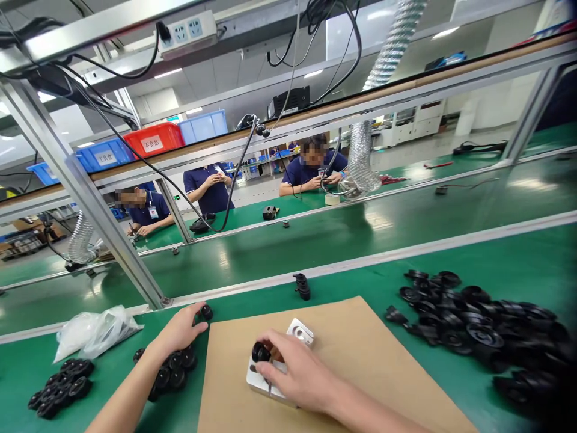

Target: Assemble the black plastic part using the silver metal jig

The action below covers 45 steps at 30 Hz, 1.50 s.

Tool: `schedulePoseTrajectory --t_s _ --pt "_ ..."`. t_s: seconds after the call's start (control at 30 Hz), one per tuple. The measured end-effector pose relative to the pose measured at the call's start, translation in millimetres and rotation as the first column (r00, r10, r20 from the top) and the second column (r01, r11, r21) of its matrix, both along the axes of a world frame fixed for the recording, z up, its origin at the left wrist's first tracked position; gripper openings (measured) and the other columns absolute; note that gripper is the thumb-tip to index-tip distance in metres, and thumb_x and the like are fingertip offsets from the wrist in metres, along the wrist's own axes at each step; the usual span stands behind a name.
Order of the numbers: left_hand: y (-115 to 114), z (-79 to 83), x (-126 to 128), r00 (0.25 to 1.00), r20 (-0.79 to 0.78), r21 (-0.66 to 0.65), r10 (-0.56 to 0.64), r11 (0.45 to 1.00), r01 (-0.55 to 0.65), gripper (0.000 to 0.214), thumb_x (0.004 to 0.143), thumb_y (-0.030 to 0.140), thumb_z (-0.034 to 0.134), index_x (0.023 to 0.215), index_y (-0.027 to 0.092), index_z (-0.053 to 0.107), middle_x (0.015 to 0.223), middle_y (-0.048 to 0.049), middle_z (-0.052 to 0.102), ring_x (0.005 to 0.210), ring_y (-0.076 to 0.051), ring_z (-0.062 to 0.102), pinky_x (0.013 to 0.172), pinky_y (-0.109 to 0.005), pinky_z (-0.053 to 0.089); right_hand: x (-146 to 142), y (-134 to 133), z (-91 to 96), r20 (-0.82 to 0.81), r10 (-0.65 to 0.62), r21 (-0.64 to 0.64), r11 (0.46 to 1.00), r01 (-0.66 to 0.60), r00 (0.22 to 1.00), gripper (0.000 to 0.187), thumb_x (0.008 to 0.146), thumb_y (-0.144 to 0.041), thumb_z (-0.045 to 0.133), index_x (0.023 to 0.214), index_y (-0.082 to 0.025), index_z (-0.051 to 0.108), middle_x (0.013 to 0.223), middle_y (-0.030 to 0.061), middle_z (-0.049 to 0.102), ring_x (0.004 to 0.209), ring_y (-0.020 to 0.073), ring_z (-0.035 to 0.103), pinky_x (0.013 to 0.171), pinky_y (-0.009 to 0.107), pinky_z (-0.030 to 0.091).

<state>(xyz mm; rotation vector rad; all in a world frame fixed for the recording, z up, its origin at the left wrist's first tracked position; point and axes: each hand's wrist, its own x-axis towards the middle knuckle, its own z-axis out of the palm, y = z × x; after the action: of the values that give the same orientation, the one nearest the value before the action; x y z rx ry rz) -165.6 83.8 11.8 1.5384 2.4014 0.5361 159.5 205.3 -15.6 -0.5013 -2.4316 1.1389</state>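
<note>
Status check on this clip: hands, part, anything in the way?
Right hand pinching a black round part over the white fixture. Left hand fingertips on a small black part by the left pile. Cardboard mat unobstructed.

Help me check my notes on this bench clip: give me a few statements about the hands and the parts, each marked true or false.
1. The right hand holds a black round part over a white fixture. True.
2. The fixture sits on bare green mat. False: it sits on a brown cardboard sheet.
3. The left hand touches a small black part by a pile of black parts. True.
4. The largest heap of black parts lies to the left. False: it lies to the right.
5. A clear plastic bag lies at the left. True.
</note>
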Motion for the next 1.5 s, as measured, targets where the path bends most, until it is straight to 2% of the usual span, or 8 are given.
schedulePoseTrajectory --t_s 0.23,0.37,0.57,0.63,0.73,0.83,1.07,1.5 --pt "5 -0.9 11 0.998 -0.058 0.035 -0.006 0.999 0.008 0.028 0.084 0.034 0.066 0.108 0.018 0.067 0.110 -0.0123 0.075 0.091 -0.031 0.070 0.086 -0.041 0.051 5 -6 3.2 0.081 0.119 -0.019 0.993 -0.118 0.990 0.032 0.082 -0.025 0.080 0.112 -0.028 0.070 0.111 0.0033 0.075 0.106 0.0289 0.069 0.088 0.036 0.052" --pt "5 2.9 8 0.998 -0.057 0.106 0.027 0.994 -0.021 0.023 0.077 0.028 0.070 0.097 0.019 0.063 0.096 -0.0115 0.073 0.094 -0.034 0.068 0.086 -0.043 0.050 4 -6 5.3 -0.002 0.188 -0.189 0.964 -0.185 0.982 0.031 0.079 -0.021 0.081 0.108 -0.028 0.074 0.104 0.0008 0.078 0.095 0.0239 0.072 0.081 0.031 0.054" --pt "5 13.9 47 0.981 0.151 0.246 -0.123 0.966 0.083 0.021 0.081 0.033 0.070 0.090 0.021 0.055 0.127 -0.0114 0.070 0.110 -0.028 0.068 0.087 -0.035 0.056 -4 12 -1.0 -0.205 -0.013 -0.326 0.944 -0.055 0.979 0.031 0.083 -0.023 0.078 0.114 -0.025 0.073 0.109 0.0027 0.077 0.099 0.0224 0.071 0.084 0.032 0.055" --pt "6 6.1 77 0.906 0.360 0.300 -0.222 0.947 0.113 0.025 0.082 0.032 0.074 0.091 0.021 0.054 0.119 -0.0095 0.072 0.101 -0.024 0.069 0.085 -0.033 0.056 -4 17 -1.9 -0.214 -0.044 -0.354 0.935 -0.036 0.976 0.030 0.085 -0.024 0.077 0.115 -0.026 0.072 0.111 0.0018 0.076 0.102 0.0220 0.070 0.086 0.033 0.055" --pt "5 -16.9 118 0.687 0.669 0.393 -0.283 0.920 -0.003 0.034 0.082 0.035 0.084 0.094 0.019 0.056 0.099 -0.0057 0.070 0.090 -0.021 0.066 0.081 -0.032 0.055 -2 21 -3.1 -0.187 -0.069 -0.341 0.940 0.001 0.980 0.031 0.086 -0.023 0.075 0.116 -0.028 0.071 0.110 0.0001 0.075 0.095 0.0206 0.070 0.084 0.033 0.055" --pt "3 -40.6 138 0.580 0.756 0.446 -0.303 0.887 -0.118 0.035 0.086 0.041 0.085 0.100 0.018 0.061 0.098 -0.0043 0.065 0.092 -0.019 0.063 0.085 -0.030 0.055 0 22 -4.8 -0.160 -0.064 -0.307 0.952 0.012 0.985 0.030 0.087 -0.023 0.074 0.117 -0.029 0.071 0.110 -0.0005 0.075 0.094 0.0206 0.070 0.084 0.034 0.055" --pt "-8 -54.7 138 0.508 0.775 0.501 -0.375 0.855 -0.133 0.033 0.088 0.039 0.087 0.099 0.019 0.063 0.125 -0.0111 0.066 0.118 -0.025 0.063 0.101 -0.034 0.053 1 22 -3.6 -0.148 -0.059 -0.173 0.984 0.033 0.987 0.030 0.087 -0.023 0.077 0.115 -0.029 0.071 0.105 -0.0020 0.075 0.086 0.0185 0.067 0.080 0.033 0.053" --pt "-10 -68.4 136 0.518 0.771 0.499 -0.371 0.857 -0.127 0.038 0.089 0.038 0.086 0.119 0.021 0.070 0.116 -0.0090 0.071 0.111 -0.024 0.068 0.099 -0.031 0.058 -2 16 -12.1 -0.201 0.004 -0.123 0.992 -0.030 0.980 0.033 0.084 -0.019 0.080 0.115 -0.028 0.071 0.105 -0.0004 0.074 0.087 0.0179 0.067 0.079 0.030 0.052"
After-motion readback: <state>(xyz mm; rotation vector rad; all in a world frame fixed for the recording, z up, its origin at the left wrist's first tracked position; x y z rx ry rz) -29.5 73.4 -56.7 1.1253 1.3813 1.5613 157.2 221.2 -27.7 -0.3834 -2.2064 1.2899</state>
